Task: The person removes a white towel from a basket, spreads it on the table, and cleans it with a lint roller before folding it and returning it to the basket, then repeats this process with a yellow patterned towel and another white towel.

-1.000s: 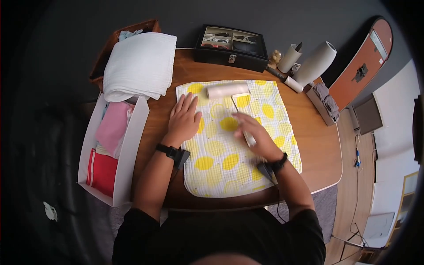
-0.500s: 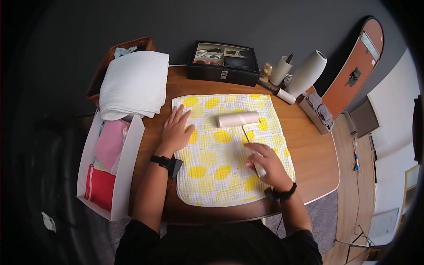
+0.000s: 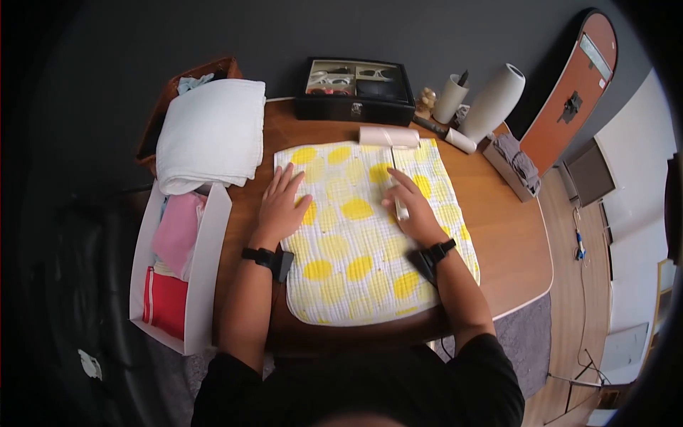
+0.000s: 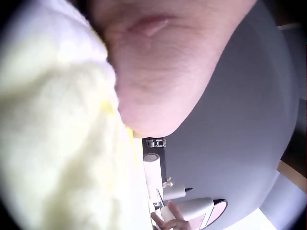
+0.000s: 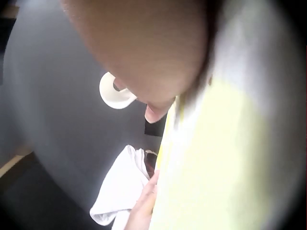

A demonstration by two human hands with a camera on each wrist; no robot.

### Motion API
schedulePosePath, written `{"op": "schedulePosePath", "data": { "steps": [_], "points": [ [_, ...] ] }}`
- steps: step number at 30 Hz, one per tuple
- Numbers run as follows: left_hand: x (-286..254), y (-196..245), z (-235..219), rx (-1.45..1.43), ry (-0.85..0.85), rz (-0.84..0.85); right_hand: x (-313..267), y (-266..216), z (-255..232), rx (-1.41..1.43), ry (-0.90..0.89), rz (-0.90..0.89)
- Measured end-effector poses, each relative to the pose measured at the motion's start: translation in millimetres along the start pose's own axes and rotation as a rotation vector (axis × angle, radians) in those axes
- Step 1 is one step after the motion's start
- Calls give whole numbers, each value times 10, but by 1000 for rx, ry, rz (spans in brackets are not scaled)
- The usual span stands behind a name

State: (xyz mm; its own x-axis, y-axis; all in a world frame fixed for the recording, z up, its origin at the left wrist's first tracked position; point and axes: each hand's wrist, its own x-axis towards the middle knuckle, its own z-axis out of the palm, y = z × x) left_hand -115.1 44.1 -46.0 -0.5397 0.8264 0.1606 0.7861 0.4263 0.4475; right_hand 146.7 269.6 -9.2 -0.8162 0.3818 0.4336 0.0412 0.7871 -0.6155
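Observation:
A white cloth with yellow spots (image 3: 334, 249) lies flat on the wooden table. At its far edge is a pale lint roller (image 3: 389, 136), its thin metal rod leading back to a white handle (image 3: 402, 209). My right hand (image 3: 416, 213) grips that handle, index finger stretched along it. My left hand (image 3: 282, 208) lies flat with fingers spread on the cloth's left edge. The left wrist view shows the roller (image 4: 152, 172) beyond my left palm (image 4: 158, 72). In the right wrist view the white ring-shaped handle end (image 5: 108, 91) sticks out beside my right hand (image 5: 148, 48).
Left of the cloth are a folded white towel (image 3: 211, 132) and a white box (image 3: 206, 277) of clothes. A black glasses case (image 3: 353, 107) stands behind. At the back right are a second roller (image 3: 460, 140), a grey-white vase (image 3: 494, 102) and a small box (image 3: 506, 171).
The roller went toward me over the cloth, then away to its far edge, with my right hand gripping it. My left hand stays at the cloth's left side.

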Motion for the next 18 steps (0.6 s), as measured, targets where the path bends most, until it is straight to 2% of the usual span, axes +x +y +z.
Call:
{"op": "schedulePosePath", "data": {
  "steps": [2,18],
  "points": [
    [19,-6,-1,-7,11,-4,-87,33,-38,-37,-4,-49],
    [-1,-48,51,-49,66,42,-140,25,-101,20,-72,-20]
  ]
}}
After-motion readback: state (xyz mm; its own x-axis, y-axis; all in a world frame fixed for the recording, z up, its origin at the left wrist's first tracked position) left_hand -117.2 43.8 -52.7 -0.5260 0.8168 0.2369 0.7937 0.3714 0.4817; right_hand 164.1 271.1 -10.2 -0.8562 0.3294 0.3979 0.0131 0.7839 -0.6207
